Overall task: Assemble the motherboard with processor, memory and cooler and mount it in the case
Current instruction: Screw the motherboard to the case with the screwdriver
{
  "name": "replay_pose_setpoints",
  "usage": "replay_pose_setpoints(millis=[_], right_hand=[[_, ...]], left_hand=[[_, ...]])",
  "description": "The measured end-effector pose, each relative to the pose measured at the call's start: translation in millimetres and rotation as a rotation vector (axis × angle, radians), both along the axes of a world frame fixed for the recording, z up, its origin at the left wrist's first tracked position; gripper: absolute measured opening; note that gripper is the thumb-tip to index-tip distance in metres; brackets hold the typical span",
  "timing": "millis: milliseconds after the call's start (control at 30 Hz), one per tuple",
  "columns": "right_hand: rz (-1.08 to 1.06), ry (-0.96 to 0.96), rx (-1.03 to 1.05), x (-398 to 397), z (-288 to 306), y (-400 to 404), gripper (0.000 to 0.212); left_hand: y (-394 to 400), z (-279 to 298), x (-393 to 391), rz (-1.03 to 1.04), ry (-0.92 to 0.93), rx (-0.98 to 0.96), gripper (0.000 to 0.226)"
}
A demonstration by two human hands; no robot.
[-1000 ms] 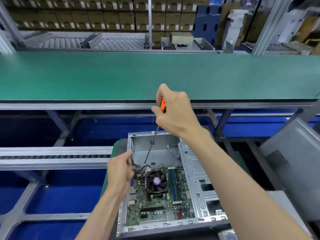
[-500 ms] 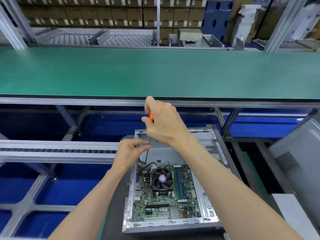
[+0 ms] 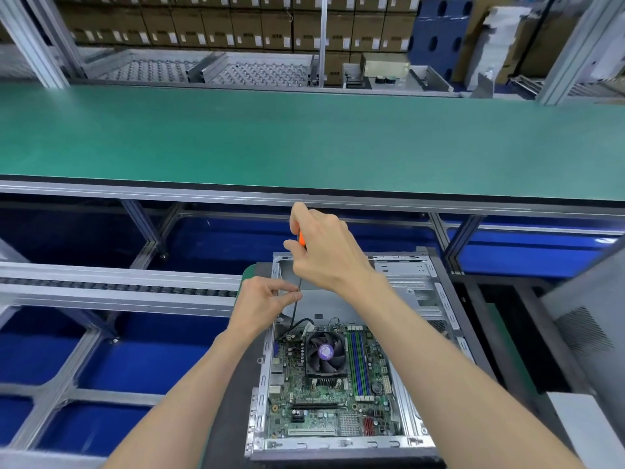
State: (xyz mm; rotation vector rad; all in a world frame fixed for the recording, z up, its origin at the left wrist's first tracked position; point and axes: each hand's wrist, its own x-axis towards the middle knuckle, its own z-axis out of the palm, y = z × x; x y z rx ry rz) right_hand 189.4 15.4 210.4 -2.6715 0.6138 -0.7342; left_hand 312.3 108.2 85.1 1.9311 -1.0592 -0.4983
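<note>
Screwdriver [image 3: 300, 239] handle mostly hidden inside gripping right hand [image 3: 324, 252]; left hand [image 3: 262, 301] pinches shaft; tip unclear.

A long green-surfaced workbench [image 3: 304, 137] with a grey aluminium edge spans the view. Beneath it, aluminium frame struts [image 3: 142, 228] stand over a blue floor [image 3: 152, 360]. A grey roller conveyor rail [image 3: 111, 286] runs at left. Beyond the bench, metal roller racks [image 3: 236, 71] front stacked brown cardboard boxes [image 3: 203, 22].

Head view, steeply downward (close overhead)
</note>
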Motion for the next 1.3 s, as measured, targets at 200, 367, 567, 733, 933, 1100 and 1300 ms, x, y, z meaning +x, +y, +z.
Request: replay_pose_setpoints(millis=[200, 367, 567, 733, 933, 1100, 1300], right_hand=[[0.011, 0.028, 0.009, 3.5, -3.8, -0.2, 0.024], [0.032, 0.059, 0.008, 6.3, -3.7, 0.6, 0.024], [0.060, 0.219, -0.009, 10.4, 8.5, -2.2, 0.024], [-0.110, 0.316, -0.215, 11.4, 12.5, -1.7, 0.021], [0.041, 0.357, -0.067, 10.5, 22.4, -2.5, 0.014], [-0.090, 0.361, -0.263, 8.7, 17.5, -3.9, 0.026], [0.018, 0.360, -0.139, 8.9, 20.0, 0.8, 0.015]], left_hand=[[1.0, -9.4, 3.8, -0.002, -0.012, -0.003, 0.007], [0.3, -14.4, 5.8, 0.003, -0.058, -0.010, 0.008], [0.7, -17.0, 5.3, 0.037, -0.084, -0.019, 0.006], [0.1, -18.7, -1.2, 0.066, -0.087, 0.013, 0.009], [-2.2, -26.7, -11.7, 0.124, -0.199, 0.058, 0.018], [-2.5, -33.0, -17.9, 0.159, -0.325, 0.079, 0.019], [-1.3, -37.8, -17.7, 0.159, -0.458, 0.060, 0.017]])
